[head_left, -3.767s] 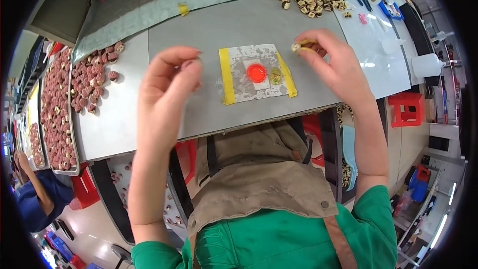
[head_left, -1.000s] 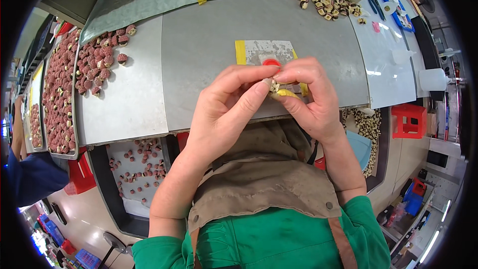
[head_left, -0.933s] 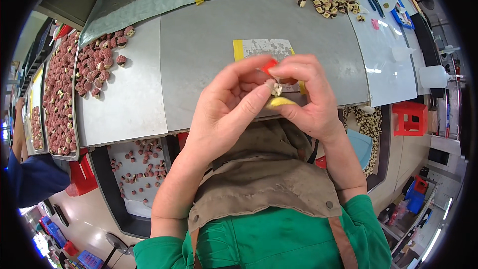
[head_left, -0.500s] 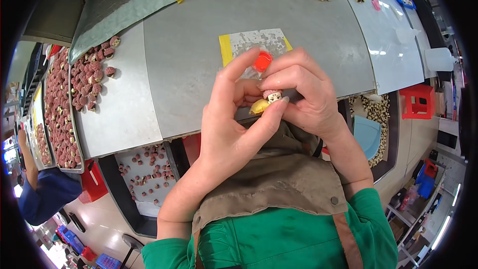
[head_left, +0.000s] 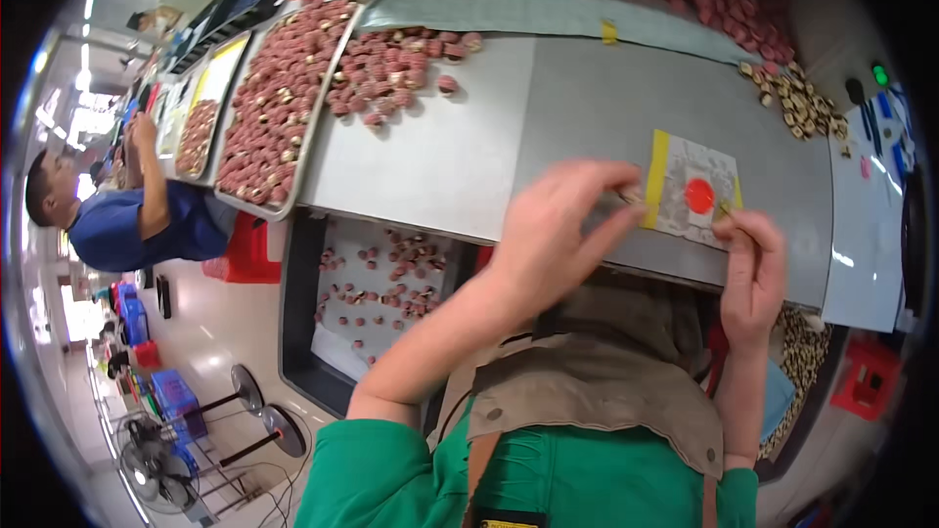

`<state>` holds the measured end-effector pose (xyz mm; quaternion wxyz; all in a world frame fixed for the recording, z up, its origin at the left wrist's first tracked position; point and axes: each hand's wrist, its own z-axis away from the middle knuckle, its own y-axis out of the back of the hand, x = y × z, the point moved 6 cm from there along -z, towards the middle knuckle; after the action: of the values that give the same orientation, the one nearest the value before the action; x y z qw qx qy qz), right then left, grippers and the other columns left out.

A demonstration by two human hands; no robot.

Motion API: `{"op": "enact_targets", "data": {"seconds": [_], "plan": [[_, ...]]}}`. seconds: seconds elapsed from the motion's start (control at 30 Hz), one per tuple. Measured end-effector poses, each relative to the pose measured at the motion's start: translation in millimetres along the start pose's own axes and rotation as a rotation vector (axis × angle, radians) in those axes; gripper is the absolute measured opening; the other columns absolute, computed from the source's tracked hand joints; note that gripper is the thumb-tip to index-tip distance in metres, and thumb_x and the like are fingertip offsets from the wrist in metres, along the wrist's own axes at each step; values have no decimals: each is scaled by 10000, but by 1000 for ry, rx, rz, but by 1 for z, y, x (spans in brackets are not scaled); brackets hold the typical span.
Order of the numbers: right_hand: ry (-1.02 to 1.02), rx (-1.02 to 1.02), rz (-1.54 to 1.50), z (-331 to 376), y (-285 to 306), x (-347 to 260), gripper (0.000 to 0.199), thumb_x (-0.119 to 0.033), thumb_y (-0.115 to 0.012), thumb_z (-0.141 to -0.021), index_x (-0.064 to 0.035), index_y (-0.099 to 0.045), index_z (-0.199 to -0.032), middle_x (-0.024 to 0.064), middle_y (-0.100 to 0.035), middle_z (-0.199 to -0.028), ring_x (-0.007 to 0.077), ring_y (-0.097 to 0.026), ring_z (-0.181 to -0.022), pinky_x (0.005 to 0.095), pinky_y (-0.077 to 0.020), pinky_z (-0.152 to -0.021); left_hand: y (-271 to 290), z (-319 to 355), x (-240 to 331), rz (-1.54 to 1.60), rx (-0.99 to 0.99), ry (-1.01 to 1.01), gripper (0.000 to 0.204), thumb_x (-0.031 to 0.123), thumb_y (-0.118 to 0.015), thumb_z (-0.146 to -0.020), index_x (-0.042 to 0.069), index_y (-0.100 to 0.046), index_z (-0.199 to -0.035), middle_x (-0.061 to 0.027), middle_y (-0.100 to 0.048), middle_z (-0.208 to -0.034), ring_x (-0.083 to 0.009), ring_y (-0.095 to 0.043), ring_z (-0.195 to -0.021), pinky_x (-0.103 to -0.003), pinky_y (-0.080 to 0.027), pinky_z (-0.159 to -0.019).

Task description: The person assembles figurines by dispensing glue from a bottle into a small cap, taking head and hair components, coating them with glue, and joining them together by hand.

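Observation:
My left hand [head_left: 567, 235] is over the front of the grey worktop, thumb and forefinger curled around a small pale doll head [head_left: 629, 196] that is mostly covered by the fingers. To its right, my right hand [head_left: 753, 269] has its fingertips pinched together at the right edge of a spotted paper sheet [head_left: 675, 220] with yellow tape. A small thing at those fingertips is too blurred to name. On the sheet sits a round red cap or dish [head_left: 699, 196].
Pink-topped pieces fill a metal tray [head_left: 279, 108] on the left, and more lie loose beside it [head_left: 391, 73]. Cream-and-dark pieces [head_left: 797, 103] lie at the far right. Below the worktop is an open drawer [head_left: 342, 328] with pink pieces. A co-worker in blue [head_left: 147, 225] stands at the left.
My hands have moved apart from each other; the left keeps the doll head, the right has gone to the paper's edge. The whole view has turned toward the left.

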<state>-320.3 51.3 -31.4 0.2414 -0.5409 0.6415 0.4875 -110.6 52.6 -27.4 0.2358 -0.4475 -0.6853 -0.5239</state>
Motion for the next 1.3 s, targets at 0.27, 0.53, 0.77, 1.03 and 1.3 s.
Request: {"op": "enact_targets", "data": {"seconds": [0.27,0.53,0.77,1.03,1.3], "plan": [[-54,78,-126,1,4,10,209,-11,-377,-960,-16,-479,-1142,8,-444,-768,68,-377,-669,201,-328,-610,121,-15,-66,-887,274,-72,181,152,-695,-779,107,-650,-949,-93,-569,-1144,-315,-452,-1201,-461,-311,-1012],[-96,288,-23,29,84,20,254,-14,-403,-941,-4,-478,-1184,2,-436,-697,65,-378,-587,215,-323,-522,167,-12,-157,-906,279,-22,188,43,-608,-838,34,-626,-1025,-107,-630,-1021,-257,-590,-998,-363,-461,-887],[-126,881,245,54,216,44,199,-77,-420,-996,-10,-497,-1167,16,-485,-799,75,-429,-714,221,-375,-667,115,-46,-102,-1037,262,-211,249,119,-552,-944,-8,-597,-1152,-144,-571,-1194,-261,-548,-1099,-346,-475,-858],[-278,1034,751,7,296,103,666,-289,-709,-850,20,-383,-1341,178,-464,-1336,231,-485,-1203,334,-416,-974,6,-173,-50,-653,152,-561,242,-1,-533,-906,86,-625,-1112,-53,-639,-976,-192,-599,-963,-441,-283,-1083],[-705,638,940,-1,351,162,657,-462,-718,-797,40,-555,-1188,170,-634,-1079,204,-599,-1020,318,-476,-844,-21,-151,-40,-534,125,-476,283,16,-583,-835,89,-628,-1105,-64,-595,-863,-228,-571,-896,-423,-341,-1034]]}}
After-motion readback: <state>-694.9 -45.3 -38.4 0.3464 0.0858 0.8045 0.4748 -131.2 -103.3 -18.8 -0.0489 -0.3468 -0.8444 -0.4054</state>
